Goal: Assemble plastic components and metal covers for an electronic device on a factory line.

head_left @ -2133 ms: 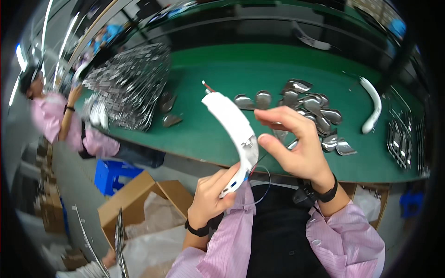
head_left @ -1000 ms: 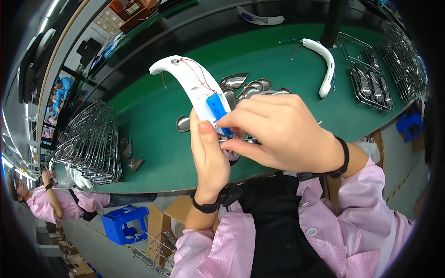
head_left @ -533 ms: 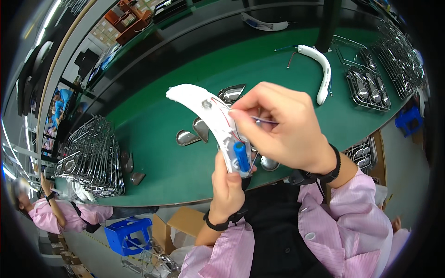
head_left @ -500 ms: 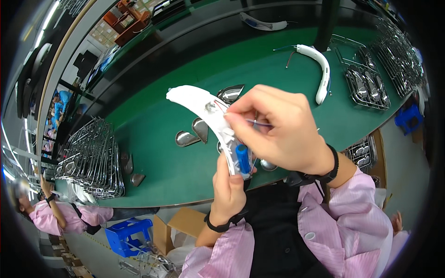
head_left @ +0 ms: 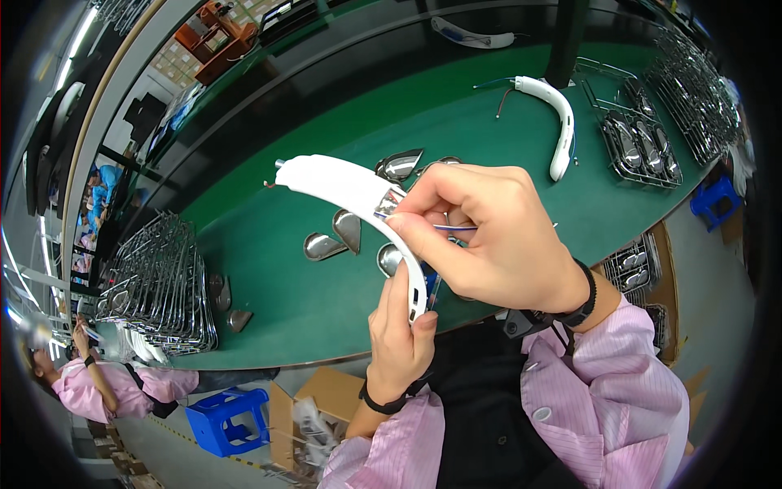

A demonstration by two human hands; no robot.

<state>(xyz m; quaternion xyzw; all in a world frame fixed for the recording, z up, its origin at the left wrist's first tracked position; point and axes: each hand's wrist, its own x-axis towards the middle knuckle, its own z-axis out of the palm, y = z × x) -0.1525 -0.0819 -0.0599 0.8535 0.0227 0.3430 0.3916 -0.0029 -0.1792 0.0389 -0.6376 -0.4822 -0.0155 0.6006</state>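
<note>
My left hand (head_left: 399,332) is closed around the near end of a white curved plastic casing (head_left: 334,181), which is held above the table. Thumb and forefinger of my right hand (head_left: 501,236) pinch a thin dark-blue wire (head_left: 456,228) at the middle of the casing, beside a shiny metallic patch (head_left: 389,200). Little of the blue cylinder on the casing's underside shows. Below lie shiny teardrop-shaped pieces (head_left: 324,247). Another white curved casing (head_left: 562,122), with loose wires, rests farther right.
On the green table (head_left: 261,293), wire racks (head_left: 163,289) stand left, and more racks with shiny pieces (head_left: 639,147) stand right. A similar casing (head_left: 472,34) lies at the back. Blue stools (head_left: 230,422) and a cardboard box (head_left: 330,391) are on the floor. Another person (head_left: 106,379) is at left.
The casing has turned in my hands, so its smooth outer side shows more and the blue cylinder is mostly hidden. Its far end has shifted left. My right hand keeps its pinch.
</note>
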